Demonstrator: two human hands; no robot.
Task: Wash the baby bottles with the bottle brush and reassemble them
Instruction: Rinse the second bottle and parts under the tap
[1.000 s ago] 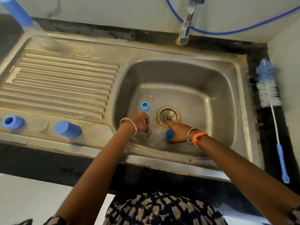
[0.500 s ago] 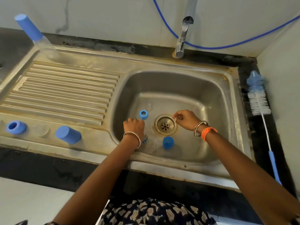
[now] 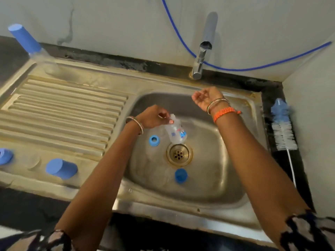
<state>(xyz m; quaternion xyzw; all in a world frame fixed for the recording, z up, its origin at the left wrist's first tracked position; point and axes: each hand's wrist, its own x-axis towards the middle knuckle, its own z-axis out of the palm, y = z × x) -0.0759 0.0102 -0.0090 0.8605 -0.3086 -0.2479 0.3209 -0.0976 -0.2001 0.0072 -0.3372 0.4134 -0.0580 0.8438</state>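
The left hand [image 3: 151, 116] has lifted the clear bottle [image 3: 176, 131]; right hand [image 3: 204, 97] raised, open.

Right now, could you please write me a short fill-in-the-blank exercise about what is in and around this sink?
1. The left hand holds a clear bottle above the ____.
2. The bottle brush lies on the counter to the ____ of the sink basin.
3. The right hand holds ____.
4. The loose cap and ring inside the basin are coloured ____.

Missing words: drain; right; nothing; blue
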